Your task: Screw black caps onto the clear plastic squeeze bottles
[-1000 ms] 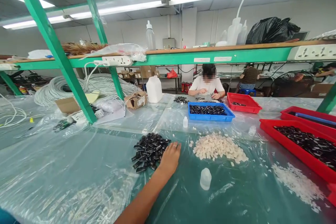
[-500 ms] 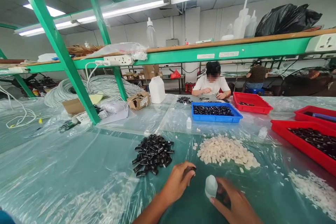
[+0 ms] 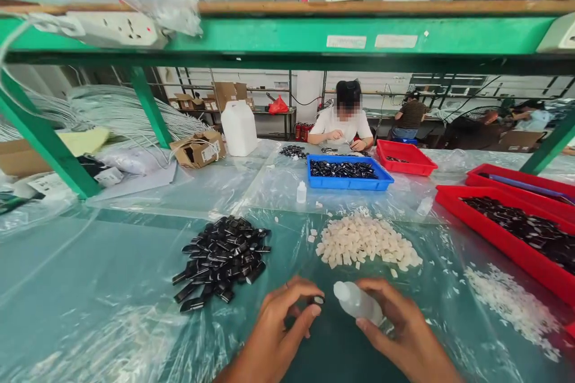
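Note:
Between thumb and index finger, my left hand pinches a small black plastic part, its end turned toward the right. My right hand is wrapped around a translucent squeeze bottle, tilted so that its top points up and left at the black part. A gap separates the bottle from the part. Beyond my left hand lies a heap of similar black parts. A pile of small cream-coloured pieces lies beyond the bottle.
Thin white bits are scattered at the right. Red trays and a blue tray hold black parts. A small bottle stands by the blue tray. A green shelf spans overhead. Opposite sits a co-worker.
The bottle has tipped from near upright toward my left hand. My left hand still pinches the black part. The camera view has shifted forward and down.

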A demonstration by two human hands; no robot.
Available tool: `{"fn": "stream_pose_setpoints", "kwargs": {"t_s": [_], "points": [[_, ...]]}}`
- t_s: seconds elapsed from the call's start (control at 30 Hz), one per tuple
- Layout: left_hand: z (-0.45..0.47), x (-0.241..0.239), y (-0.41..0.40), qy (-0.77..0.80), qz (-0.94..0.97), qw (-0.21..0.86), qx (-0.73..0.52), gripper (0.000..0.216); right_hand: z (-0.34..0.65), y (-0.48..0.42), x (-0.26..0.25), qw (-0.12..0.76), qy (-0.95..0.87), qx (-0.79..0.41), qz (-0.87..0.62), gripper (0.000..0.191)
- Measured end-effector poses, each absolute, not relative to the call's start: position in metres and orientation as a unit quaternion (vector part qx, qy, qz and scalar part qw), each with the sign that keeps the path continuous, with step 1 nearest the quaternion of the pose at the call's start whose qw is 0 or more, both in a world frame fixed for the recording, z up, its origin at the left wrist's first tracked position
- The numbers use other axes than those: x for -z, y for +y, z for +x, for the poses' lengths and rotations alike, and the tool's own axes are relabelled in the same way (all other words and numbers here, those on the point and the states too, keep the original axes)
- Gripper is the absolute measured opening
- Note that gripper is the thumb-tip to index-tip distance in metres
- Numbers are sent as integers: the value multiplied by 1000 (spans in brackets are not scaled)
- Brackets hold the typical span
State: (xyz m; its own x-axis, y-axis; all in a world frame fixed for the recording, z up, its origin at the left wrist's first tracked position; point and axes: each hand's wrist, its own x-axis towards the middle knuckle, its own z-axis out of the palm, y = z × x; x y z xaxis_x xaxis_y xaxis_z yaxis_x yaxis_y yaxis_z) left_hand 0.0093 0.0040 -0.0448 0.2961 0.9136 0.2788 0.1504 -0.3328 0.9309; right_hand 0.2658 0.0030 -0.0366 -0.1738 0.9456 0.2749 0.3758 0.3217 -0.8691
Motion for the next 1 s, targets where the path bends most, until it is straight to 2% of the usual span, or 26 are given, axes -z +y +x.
{"fn": "stream_pose_setpoints", "kwargs": {"t_s": [0.23,0.43,0.6,1.0], "points": [[4,33,-1,398,699,410,-429,20,261,-6,27,438,-768,-197,-423,26],[6,24,-3,374,725,383,-433,18,264,-7,17,430,-805,-123,-390,37],[5,25,-4,383,735,367,-423,19,267,-9,13,434,-808,-106,-385,34],[3,33,-6,351,772,336,-411,20,272,-17,6,410,-836,-57,-360,47]]}}
